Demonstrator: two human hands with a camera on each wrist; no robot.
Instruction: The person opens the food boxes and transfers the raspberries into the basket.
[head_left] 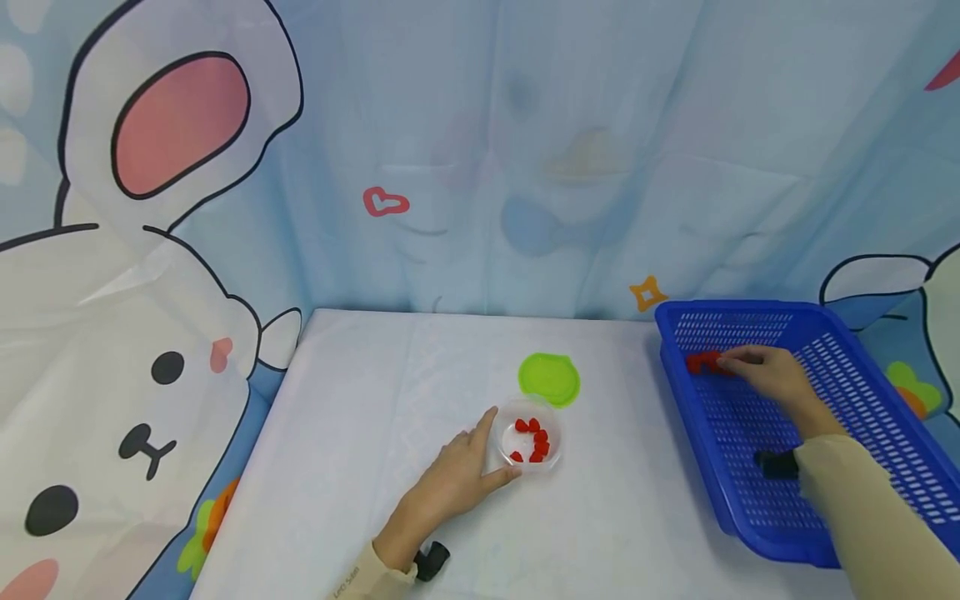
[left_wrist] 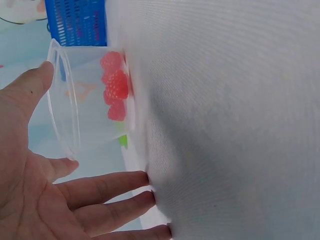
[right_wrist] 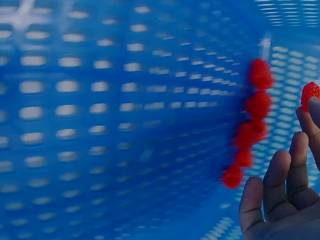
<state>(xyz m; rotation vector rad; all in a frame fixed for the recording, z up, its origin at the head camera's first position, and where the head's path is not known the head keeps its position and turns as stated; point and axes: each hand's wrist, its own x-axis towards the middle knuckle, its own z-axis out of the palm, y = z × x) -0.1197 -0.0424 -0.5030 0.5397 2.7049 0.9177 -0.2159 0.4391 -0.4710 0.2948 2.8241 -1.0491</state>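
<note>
A clear plastic cup (head_left: 517, 442) stands on the table with several red raspberries (head_left: 541, 437) on its bottom. My left hand (head_left: 456, 473) holds the cup by its rim, thumb on one side and index finger on the other; the remaining fingertips touch the cloth in the left wrist view. Inside the blue basket (head_left: 701, 454), my right hand (head_left: 772, 379) pinches one raspberry (right_wrist: 310, 93) between thumb and forefinger. Near that hand, more raspberries (right_wrist: 258, 105) lie in a row in the basket, blurred in the right wrist view.
A bright green lid (head_left: 550, 378) lies just behind the cup. White cloth (head_left: 360, 417) covers the table. The basket takes up the right side, its rim raised. A printed curtain (head_left: 465, 158) hangs along the back edge.
</note>
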